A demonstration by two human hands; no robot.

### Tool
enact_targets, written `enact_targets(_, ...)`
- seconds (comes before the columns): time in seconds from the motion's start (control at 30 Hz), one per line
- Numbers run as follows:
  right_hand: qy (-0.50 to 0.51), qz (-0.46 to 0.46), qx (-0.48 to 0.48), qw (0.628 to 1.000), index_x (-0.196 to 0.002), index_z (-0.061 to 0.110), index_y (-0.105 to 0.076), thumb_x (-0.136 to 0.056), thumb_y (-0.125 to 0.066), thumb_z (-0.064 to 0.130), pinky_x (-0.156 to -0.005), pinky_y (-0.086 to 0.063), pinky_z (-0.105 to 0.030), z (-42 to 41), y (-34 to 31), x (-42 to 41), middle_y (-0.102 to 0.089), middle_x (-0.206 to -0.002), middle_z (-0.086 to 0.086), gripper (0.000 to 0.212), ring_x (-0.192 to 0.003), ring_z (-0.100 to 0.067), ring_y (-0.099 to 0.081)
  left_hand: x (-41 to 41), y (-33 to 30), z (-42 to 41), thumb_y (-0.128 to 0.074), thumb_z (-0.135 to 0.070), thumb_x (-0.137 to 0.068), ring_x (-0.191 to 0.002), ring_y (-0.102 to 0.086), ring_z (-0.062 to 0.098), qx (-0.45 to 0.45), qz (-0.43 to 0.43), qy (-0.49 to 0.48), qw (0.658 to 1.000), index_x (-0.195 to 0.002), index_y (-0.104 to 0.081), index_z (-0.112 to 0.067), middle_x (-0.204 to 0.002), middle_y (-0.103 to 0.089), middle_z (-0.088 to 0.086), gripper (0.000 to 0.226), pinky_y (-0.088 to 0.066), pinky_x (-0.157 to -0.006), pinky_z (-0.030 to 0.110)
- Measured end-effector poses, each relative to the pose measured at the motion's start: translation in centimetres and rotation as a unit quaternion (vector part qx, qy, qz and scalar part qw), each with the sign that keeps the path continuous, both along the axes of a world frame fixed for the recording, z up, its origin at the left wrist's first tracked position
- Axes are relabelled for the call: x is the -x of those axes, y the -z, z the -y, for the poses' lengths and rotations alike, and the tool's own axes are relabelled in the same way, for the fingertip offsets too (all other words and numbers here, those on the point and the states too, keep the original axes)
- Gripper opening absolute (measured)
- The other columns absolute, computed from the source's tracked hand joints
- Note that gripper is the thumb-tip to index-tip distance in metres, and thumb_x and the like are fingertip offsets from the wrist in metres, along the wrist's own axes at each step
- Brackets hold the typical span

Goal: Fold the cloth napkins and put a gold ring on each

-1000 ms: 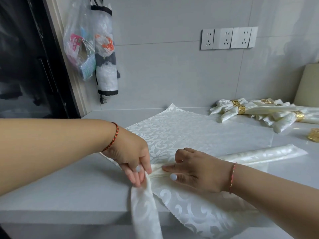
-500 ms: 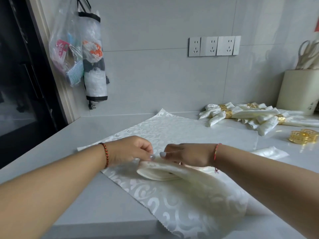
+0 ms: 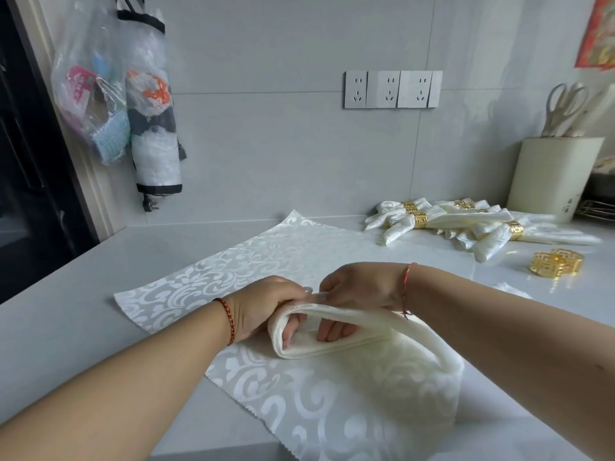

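Cream napkin point(image 3: 359, 331) loop around curled fingers point(image 3: 327, 331) of both hands.

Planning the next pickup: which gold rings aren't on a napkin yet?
The loose gold rings lying bare on the counter at the right, nearer than the finished pile. Every other ring there is wrapped around a rolled napkin.

No text, brand or number can be read. The cream utensil holder point(image 3: 552, 178) at the counter's far right edge bears small dark marks near its base, too small to decipher. The red-and-gold wall poster point(image 3: 599, 34) shows only blurred print.
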State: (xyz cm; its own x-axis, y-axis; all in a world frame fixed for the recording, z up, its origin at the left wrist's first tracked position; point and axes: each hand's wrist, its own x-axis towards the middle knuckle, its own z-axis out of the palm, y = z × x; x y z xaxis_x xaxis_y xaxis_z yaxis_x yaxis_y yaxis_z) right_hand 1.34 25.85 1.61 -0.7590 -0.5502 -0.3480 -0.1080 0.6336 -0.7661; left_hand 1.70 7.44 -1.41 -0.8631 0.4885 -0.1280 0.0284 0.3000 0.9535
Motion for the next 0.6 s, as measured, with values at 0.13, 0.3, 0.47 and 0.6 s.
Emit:
enact_targets(0.13, 0.030, 0.020, -0.019, 0.999, -0.076, 0.006, -0.054, -0.100, -0.045, 0.020, -0.073, -0.055, -0.033, -2.2, -0.4, 0.7, -0.070, -0.082, -0.019, 0.029, -0.071, -0.025, -0.068, 0.0, -0.3, -0.6, -0.052, -0.023, -0.078, -0.047, -0.051, 0.019, 0.096, -0.053, -0.005, 0.994, -0.066, -0.056, 0.000, -0.054, -0.054, 0.014, 0.026, -0.044, -0.058, 0.027)
enact_targets(0.3, 0.014, -0.101, -0.248, 0.964, -0.076, 0.017, -0.063, -0.095, -0.054, 0.025, -0.065, -0.047, -0.023, -3.6, -0.6, 0.7, -0.061, -0.068, 0.001, 0.023, -0.057, -0.008, -0.052, 0.1, -0.5, -2.2, -0.048, -0.011, -0.090, -0.047, -0.051, 0.009, 0.245, -0.102, 0.009, 0.964, -0.065, -0.058, -0.016, -0.054, -0.058, 0.000, 0.028, -0.043, -0.055, 0.020)
enact_targets(0.47, -0.013, -0.163, -0.298, 0.941, -0.067, 0.019, -0.054, -0.094, -0.046, 0.046, -0.071, -0.039, -0.027, -3.3, -0.4, 0.0, -0.052, -0.066, 0.006, 0.039, -0.063, -0.010, -0.045, -0.2, -0.4, -3.1, -0.048, -0.035, -0.097, -0.058, -0.052, 0.008, 0.349, -0.176, 0.029, 0.920, -0.073, -0.055, -0.027, -0.068, -0.062, 0.000, 0.026, -0.040, -0.058, 0.019)
enact_targets(0.6, -0.045, -0.186, -0.301, 0.934, -0.092, 0.018, -0.063, -0.093, -0.047, 0.049, -0.064, -0.041, -0.024, -3.0, -0.1, -0.7, -0.059, -0.082, 0.003, 0.035, -0.071, -0.012, -0.051, -0.3, -0.2, -3.5, -0.052, -0.043, -0.095, -0.058, -0.050, 0.004, 0.362, -0.196, 0.011, 0.911, -0.088, -0.057, -0.027, -0.071, -0.057, -0.009, 0.018, -0.036, -0.054, 0.019)
